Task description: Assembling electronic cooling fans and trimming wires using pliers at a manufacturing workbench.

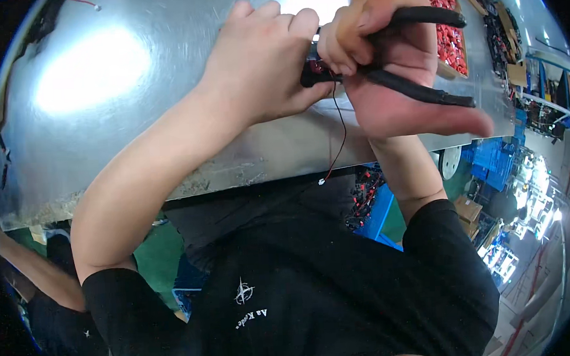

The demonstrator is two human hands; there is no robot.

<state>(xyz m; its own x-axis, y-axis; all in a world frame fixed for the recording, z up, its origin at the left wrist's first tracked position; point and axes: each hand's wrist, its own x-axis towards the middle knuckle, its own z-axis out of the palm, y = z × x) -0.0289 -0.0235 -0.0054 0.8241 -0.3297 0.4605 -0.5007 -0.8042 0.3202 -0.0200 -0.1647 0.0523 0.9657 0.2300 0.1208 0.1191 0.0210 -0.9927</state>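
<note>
My left hand (263,63) is closed over a small black part (312,76) with a dark red piece on it, just above the metal table. My right hand (389,76) grips pliers (422,93) with two black-sleeved handles. The handles are spread apart and point right; the jaws are hidden by my fingers. Both hands meet at the small part, fingertips nearly touching. A thin dark red and black wire (345,126) hangs from the part over the table's near edge, ending in a small white connector (321,182).
A shallow cardboard box (461,72) of red pieces lies beyond my right hand. Dark parts (498,38) are heaped farther right. Below the table (186,128) edge sit more red and black parts (366,193). Another person's arm (42,271) shows at left; blue crates (493,160) stand at right.
</note>
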